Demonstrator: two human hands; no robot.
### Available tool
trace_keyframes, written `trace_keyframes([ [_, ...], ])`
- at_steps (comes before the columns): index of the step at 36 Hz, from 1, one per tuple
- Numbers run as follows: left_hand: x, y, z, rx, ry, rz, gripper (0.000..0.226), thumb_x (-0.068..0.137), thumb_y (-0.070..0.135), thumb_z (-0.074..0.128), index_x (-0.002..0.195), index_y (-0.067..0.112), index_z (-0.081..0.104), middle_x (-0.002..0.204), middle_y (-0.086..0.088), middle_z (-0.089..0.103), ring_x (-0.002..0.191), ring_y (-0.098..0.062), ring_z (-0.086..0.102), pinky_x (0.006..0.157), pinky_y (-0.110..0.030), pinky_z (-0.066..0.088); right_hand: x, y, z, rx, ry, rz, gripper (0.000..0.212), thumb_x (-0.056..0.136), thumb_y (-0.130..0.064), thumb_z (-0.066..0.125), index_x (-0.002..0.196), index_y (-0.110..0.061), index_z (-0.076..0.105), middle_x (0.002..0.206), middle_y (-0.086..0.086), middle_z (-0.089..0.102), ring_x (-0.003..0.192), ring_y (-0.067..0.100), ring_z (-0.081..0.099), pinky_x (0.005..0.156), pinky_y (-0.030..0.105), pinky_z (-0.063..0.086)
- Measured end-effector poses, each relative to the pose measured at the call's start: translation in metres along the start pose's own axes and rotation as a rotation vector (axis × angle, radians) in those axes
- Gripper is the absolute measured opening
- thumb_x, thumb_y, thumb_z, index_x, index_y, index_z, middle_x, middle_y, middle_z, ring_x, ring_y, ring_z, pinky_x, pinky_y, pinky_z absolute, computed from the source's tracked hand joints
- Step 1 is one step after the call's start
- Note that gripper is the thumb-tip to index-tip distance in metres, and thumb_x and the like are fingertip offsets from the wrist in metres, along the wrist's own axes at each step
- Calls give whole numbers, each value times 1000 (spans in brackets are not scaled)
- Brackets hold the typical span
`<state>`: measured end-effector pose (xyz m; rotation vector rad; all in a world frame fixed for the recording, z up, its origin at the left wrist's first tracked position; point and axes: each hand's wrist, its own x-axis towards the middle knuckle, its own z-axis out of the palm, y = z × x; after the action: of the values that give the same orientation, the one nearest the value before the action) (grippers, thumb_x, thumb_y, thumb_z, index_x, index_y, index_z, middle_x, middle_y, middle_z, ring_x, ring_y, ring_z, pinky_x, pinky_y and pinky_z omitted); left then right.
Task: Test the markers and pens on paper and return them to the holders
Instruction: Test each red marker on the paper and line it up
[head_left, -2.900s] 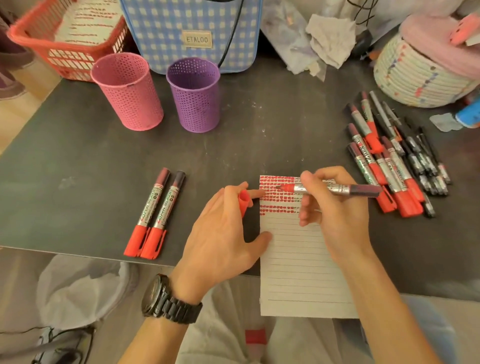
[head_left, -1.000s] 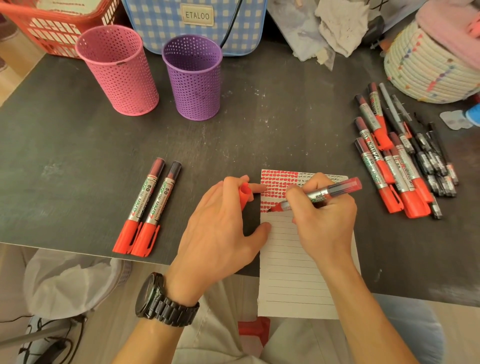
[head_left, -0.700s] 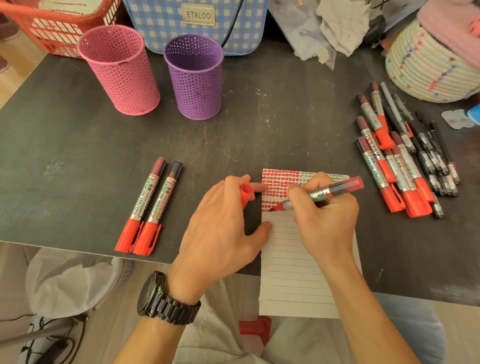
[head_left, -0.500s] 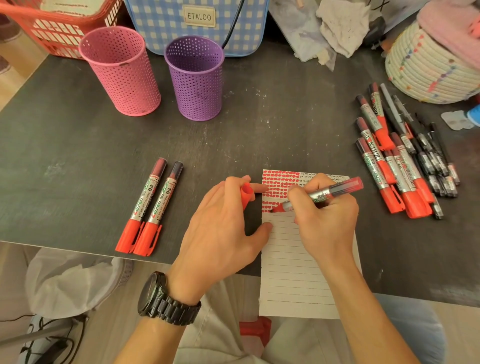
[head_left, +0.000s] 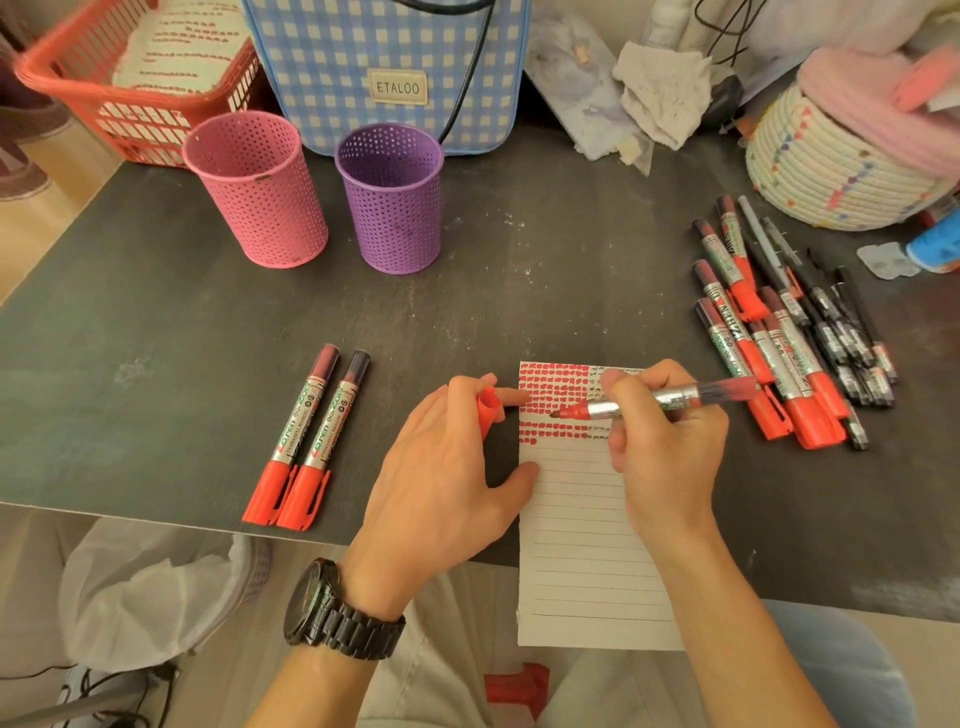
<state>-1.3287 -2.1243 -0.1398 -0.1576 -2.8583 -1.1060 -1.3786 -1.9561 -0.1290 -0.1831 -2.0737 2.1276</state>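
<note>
head view: i count two holders at the far side of the dark grey table (head_left: 156, 338), a pink perforated cup holder (head_left: 254, 192) just beside a purple perforated cup holder (head_left: 392, 200). two capped red markers (head_left: 306, 436) lie touching, left of one lined white paper sheet (head_left: 582, 545) that overhangs the near table edge. i see the right hand (head_left: 670, 452) gripping an uncapped red marker (head_left: 649, 402), tip at the sheet's red marks. the left hand (head_left: 447, 467) pinches a red cap (head_left: 488, 408), thumb on the sheet's left edge. a pile of red markers and black pens (head_left: 779, 332) lies right, too overlapped to count. bare tabletop separates holders and sheet.
</note>
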Motion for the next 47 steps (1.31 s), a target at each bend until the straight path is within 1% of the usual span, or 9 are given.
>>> trace_keyframes([
  [6, 0, -1, 0, 8, -49, -24, 53, 85, 49, 70, 103, 54, 21, 145, 25, 46, 141, 1, 35, 111, -22, 27, 5, -16, -17, 181, -80, 112, 26, 80, -46, 79, 72, -24, 66, 56, 0, 52, 44, 11, 44, 41, 22, 35],
  [11, -3, 2, -2, 9, -46, -33, 39, 89, 50, 63, 102, 47, 27, 141, 32, 45, 134, 7, 37, 105, -21, 37, -5, -29, -41, 237, -183, 149, 32, 77, -40, 77, 99, -17, 77, 82, 5, 66, 55, 14, 55, 49, 24, 45],
  [15, -7, 4, -2, -90, 26, -64, 20, 88, 60, 40, 106, 51, 36, 115, 36, 49, 110, 4, 47, 80, -18, 40, -13, -24, -57, 370, -295, 245, 33, 89, -27, 60, 113, -11, 76, 96, 16, 70, 62, 19, 61, 54, 28, 52],
  [18, -12, 5, -2, -157, 105, -70, 19, 91, 57, 31, 98, 45, 43, 98, 22, 52, 95, -7, 52, 75, -28, 42, -16, -20, -59, 412, -286, 262, 35, 84, -31, 61, 105, -9, 77, 90, 21, 69, 59, 21, 58, 53, 28, 51],
  [22, -17, 4, -1, -148, 144, -54, 26, 97, 57, 25, 102, 45, 48, 99, 21, 55, 98, -9, 55, 77, -25, 40, -15, -16, -57, 412, -207, 239, 8, 84, -21, 66, 81, -22, 73, 79, 22, 71, 51, 21, 54, 47, 27, 47],
  [26, -18, 4, -2, -173, 155, -23, 34, 103, 50, 24, 108, 42, 57, 108, 21, 59, 110, -9, 57, 88, -26, 44, -15, -12, -55, 365, -151, 211, 13, 84, -28, 66, 76, -21, 74, 71, 16, 69, 49, 18, 52, 46, 26, 44],
  [34, -12, 5, -3, -138, 112, -66, 25, 99, 56, 40, 118, 55, 56, 106, 23, 59, 100, -4, 59, 79, -21, 43, -17, -4, -52, 261, -58, 159, 57, 70, -63, 80, 88, -9, 80, 56, 7, 58, 46, 13, 43, 44, 21, 37],
  [43, -12, 10, -8, -329, 186, -103, 23, 88, 31, 72, 110, 37, 69, 104, 29, 69, 98, 5, 63, 77, -3, 41, -20, -1, -49, 174, -9, 154, 59, 73, -62, 74, 63, -5, 69, 49, 4, 52, 41, 11, 39, 41, 20, 35],
  [47, -10, 8, -11, -361, 193, -65, 27, 86, 36, 71, 110, 49, 69, 107, 22, 70, 95, -10, 63, 72, -9, 40, -19, 0, -48, 164, -9, 143, 64, 73, -63, 73, 66, 0, 68, 48, 5, 51, 41, 12, 39, 41, 20, 35],
])
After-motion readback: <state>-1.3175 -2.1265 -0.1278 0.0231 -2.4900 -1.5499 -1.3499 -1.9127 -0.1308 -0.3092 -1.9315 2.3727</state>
